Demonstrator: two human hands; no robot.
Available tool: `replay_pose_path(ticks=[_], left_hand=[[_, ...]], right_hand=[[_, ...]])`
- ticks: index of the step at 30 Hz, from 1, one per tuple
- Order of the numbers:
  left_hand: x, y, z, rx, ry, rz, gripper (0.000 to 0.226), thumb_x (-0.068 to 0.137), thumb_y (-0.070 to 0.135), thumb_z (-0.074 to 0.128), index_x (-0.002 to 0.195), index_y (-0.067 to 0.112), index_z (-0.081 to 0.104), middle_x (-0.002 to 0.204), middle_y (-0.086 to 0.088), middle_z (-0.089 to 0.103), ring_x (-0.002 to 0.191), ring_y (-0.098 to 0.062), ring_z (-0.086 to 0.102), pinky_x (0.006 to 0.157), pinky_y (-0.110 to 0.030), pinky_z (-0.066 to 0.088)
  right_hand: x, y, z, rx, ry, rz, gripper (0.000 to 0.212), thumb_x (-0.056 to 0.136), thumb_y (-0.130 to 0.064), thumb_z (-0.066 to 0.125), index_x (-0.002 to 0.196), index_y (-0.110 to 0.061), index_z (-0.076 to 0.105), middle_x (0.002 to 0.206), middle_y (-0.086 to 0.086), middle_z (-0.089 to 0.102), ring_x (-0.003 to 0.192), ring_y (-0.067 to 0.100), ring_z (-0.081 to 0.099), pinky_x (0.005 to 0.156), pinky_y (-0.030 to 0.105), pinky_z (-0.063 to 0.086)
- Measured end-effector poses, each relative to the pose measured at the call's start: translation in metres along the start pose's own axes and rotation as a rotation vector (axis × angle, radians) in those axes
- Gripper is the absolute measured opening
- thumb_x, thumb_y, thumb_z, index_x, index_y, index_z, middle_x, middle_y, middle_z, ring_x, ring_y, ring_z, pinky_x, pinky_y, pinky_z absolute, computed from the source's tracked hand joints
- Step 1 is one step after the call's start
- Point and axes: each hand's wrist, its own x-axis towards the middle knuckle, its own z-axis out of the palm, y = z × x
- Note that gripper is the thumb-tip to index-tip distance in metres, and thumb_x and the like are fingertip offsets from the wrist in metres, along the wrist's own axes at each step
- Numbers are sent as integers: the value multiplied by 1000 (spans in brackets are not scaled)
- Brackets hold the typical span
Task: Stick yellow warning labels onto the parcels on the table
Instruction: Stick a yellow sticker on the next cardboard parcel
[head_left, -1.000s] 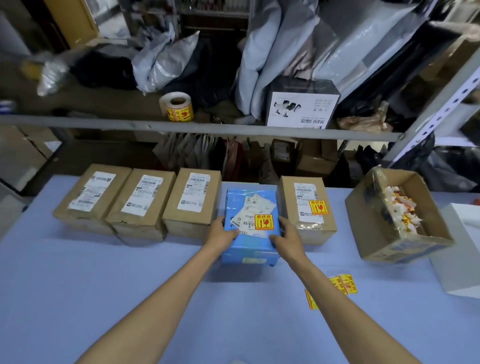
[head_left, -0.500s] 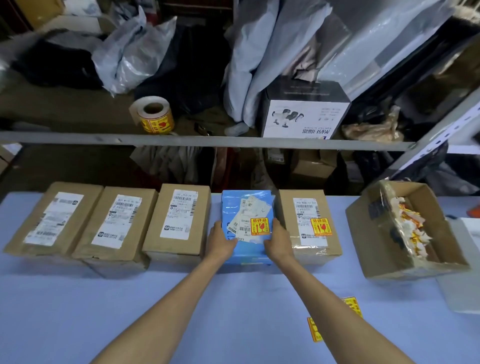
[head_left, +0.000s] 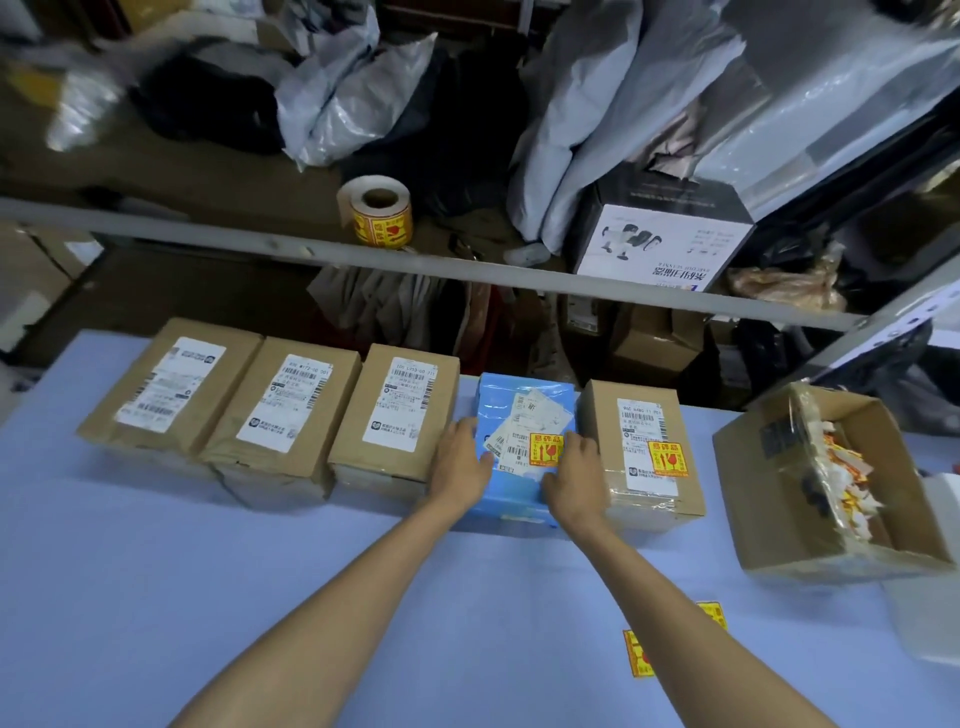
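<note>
Five parcels sit in a row along the tabletop's (head_left: 156, 597) far edge: three brown cardboard boxes (head_left: 291, 415) left, blue box (head_left: 519, 410) next, taped brown box (head_left: 641, 447) right. Open cardboard box (head_left: 779, 519) at right edge.

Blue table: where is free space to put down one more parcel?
The blue table is bare in front of the three unlabelled brown cardboard parcels, left of the left forearm. It is crowded along the far edge, where the parcels stand in a row, and on the right by the open cardboard box and loose yellow labels.
</note>
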Motion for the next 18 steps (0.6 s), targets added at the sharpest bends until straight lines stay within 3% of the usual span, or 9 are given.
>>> replay_pose_path(ticks=[5, 8, 13, 18], left_hand=[[5, -19, -70, 119, 238, -52, 37, 88, 7, 56, 125, 9, 51, 130, -10, 47, 119, -30, 46, 96, -37, 39], [10, -46, -97, 304, 220, -187, 50, 89, 21, 62, 132, 6, 42, 135, -17, 39, 125, -33, 38, 103, -39, 33], [12, -57, -98, 319, 166, -172, 60, 88, 29, 63, 137, 7, 35, 138, -17, 37, 125, -34, 40, 102, -40, 36], [5, -58, -96, 322, 132, -250, 75, 83, 41, 67, 136, 1, 31, 133, -23, 40, 121, -40, 45, 100, -43, 37]], right_hand=[[-14, -49, 11, 82, 24, -225, 43, 91, -6, 52, 133, -3, 44, 133, 14, 46, 121, 31, 44, 101, 35, 35], [-16, -79, 26, 198, -82, -243, 40, 91, -8, 55, 130, -3, 48, 128, 15, 52, 118, 30, 50, 99, 35, 38], [-19, -110, 46, 294, -303, -146, 41, 90, -13, 58, 128, -2, 47, 129, 14, 58, 115, 31, 56, 90, 34, 44], [-23, -109, 49, 305, -285, -96, 41, 88, -24, 61, 122, -5, 48, 125, 13, 59, 112, 30, 58, 90, 40, 48]])
